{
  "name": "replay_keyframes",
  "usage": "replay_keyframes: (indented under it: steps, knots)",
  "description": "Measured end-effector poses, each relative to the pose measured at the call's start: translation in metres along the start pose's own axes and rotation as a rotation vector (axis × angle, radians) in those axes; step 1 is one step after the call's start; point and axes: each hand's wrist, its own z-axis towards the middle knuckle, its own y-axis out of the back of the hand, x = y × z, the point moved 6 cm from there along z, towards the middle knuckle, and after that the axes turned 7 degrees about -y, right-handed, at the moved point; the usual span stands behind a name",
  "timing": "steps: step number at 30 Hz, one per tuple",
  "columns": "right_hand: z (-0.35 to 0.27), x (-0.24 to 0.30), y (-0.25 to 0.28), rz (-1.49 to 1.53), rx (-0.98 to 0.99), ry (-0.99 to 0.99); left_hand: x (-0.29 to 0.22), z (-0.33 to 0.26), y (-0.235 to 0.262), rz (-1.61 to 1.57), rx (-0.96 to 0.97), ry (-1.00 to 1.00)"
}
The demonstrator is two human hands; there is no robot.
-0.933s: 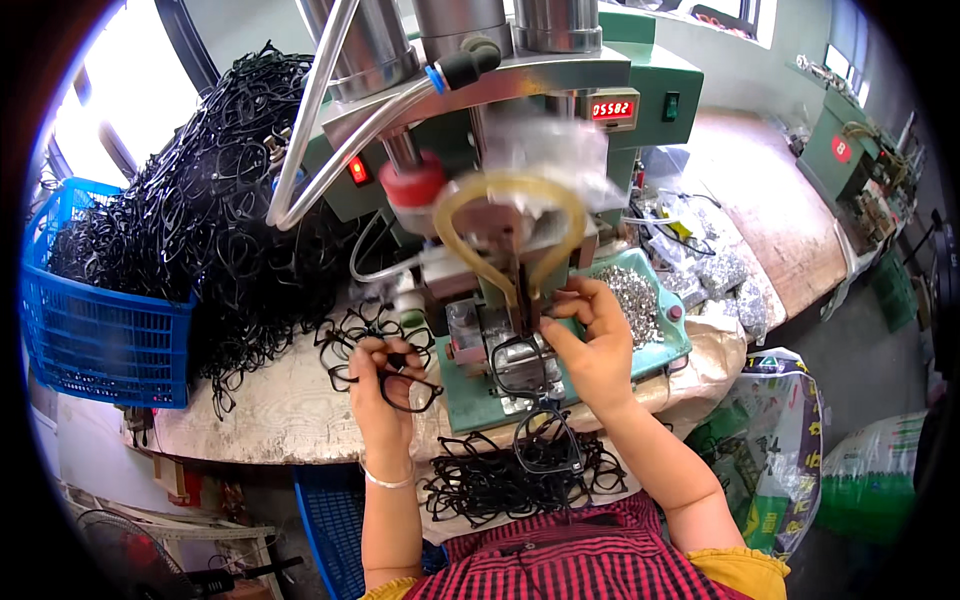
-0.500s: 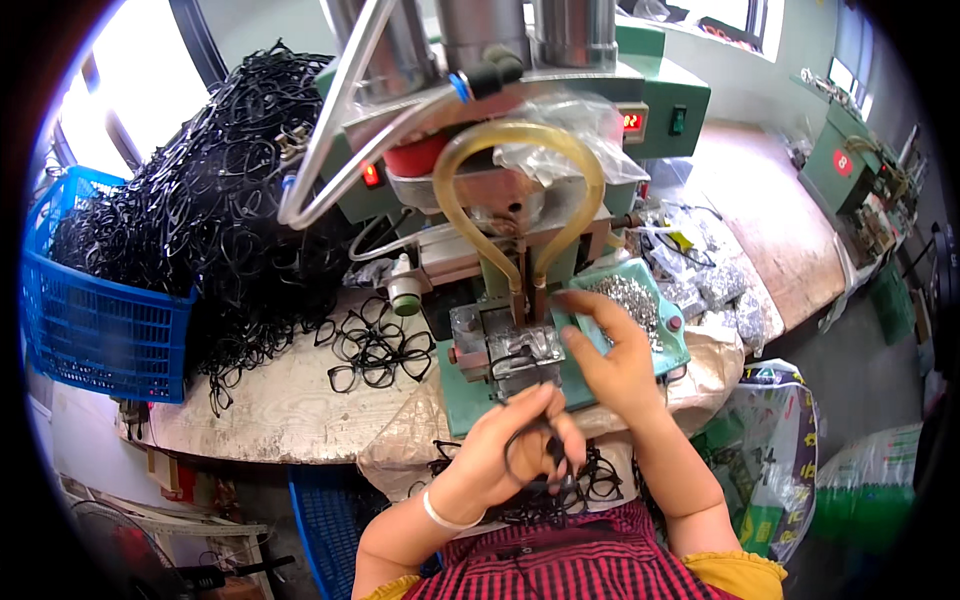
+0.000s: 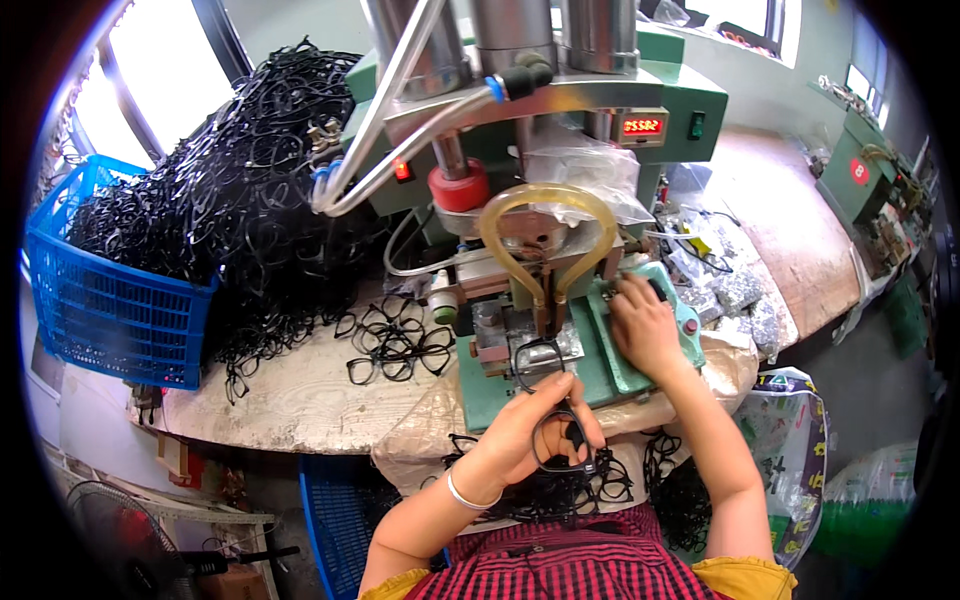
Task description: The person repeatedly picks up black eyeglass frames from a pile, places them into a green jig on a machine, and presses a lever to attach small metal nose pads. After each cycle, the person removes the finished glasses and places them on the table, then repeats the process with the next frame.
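I get a bright view, with white glare from the window point(image 3: 170, 75) at left. The metal cylinders point(image 3: 513, 38) shine, while the pile of black glasses point(image 3: 275, 175) looks very dark. The hands point(image 3: 648, 328) look clear enough. The tabletop point(image 3: 295, 400) looks bent along its front, and my corners go black.

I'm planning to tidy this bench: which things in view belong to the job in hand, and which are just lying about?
Apparently in use:
black eyeglass frame in the left hand
teal tray under the right hand
green press before them

Untouched, perhaps just lying about:
frames piled at left
fan at lower left
large plastic bag at right
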Motion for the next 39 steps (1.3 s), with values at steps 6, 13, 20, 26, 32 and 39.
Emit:
replay_keyframes:
  steps: [6,13,20,26,32,39]
  knots:
    - [-0.016,-0.020,0.028,0.368,-0.301,-0.290,-0.027,-0.079,0.038,0.646,-0.175,-0.285]
    - [-0.027,-0.032,0.021,0.823,-0.227,-0.608,-0.184,-0.091,0.125,1.735,-1.010,-1.006]
    - [-0.026,-0.018,0.014,0.925,-0.207,-0.718,-0.178,-0.025,0.267,2.203,-1.435,-0.404]
    - [-0.106,-0.047,0.055,0.612,-0.329,-0.728,-0.167,-0.069,0.231,1.821,-1.247,-0.905]
    - [-0.051,0.025,0.078,0.834,-0.218,-0.505,-0.144,-0.061,0.172,1.051,-0.864,-0.992]
    - [0.005,0.081,0.042,1.158,-0.223,-0.430,-0.097,-0.056,0.172,0.691,-0.805,-0.943]
